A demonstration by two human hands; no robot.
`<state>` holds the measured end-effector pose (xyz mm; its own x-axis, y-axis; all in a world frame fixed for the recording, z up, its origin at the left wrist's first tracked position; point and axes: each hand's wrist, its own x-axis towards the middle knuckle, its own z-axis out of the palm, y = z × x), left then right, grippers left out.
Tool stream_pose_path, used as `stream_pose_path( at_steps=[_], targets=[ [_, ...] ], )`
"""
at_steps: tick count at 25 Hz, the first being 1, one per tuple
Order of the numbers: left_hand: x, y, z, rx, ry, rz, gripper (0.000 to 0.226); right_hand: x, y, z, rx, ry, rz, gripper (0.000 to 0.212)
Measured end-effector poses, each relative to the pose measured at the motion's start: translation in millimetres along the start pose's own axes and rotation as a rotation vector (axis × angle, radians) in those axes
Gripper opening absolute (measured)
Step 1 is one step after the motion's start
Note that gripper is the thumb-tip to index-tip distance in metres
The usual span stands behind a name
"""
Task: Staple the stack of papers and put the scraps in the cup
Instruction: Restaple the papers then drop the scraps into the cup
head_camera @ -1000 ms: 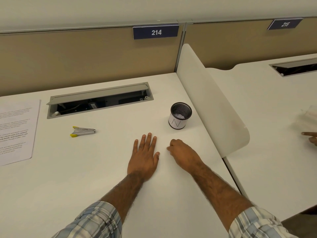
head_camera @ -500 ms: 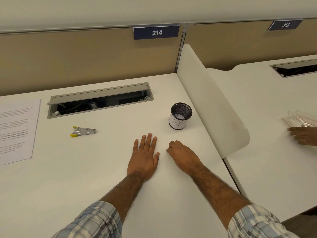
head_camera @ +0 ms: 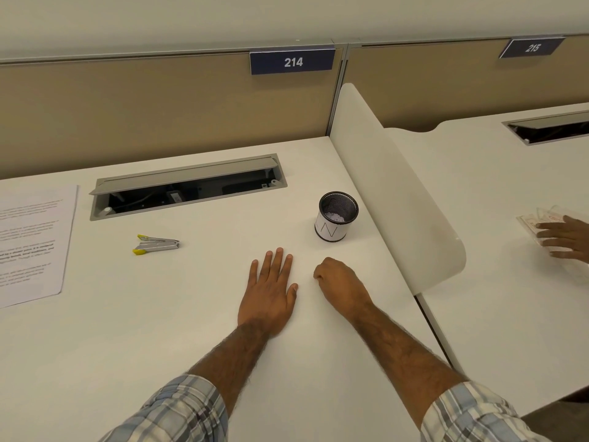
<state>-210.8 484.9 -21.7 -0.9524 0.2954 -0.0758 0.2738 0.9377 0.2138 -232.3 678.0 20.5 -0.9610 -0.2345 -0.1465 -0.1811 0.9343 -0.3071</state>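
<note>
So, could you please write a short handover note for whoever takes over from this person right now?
Left hand: flat on the desk, holding nothing.
Right hand: fingers curled, beside the left hand; anything inside them is hidden.
Stapler: lying on the desk left of both hands, no hand on it.
Papers: flat at the desk's left edge; whether they are stapled cannot be told.
Cup: upright just beyond the right hand, white scraps inside.
Left to do: check the papers for a staple. No loose scraps show on the desk.
</note>
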Motion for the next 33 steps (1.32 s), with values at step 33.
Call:
stream_pose_path(
  at_steps=[33],
  targets=[
    [1, -1, 1, -0.016, -0.002, -0.003, 0.066, 96, 19, -134, 0.143, 0.273, 0.197, 0.030]
  ],
)
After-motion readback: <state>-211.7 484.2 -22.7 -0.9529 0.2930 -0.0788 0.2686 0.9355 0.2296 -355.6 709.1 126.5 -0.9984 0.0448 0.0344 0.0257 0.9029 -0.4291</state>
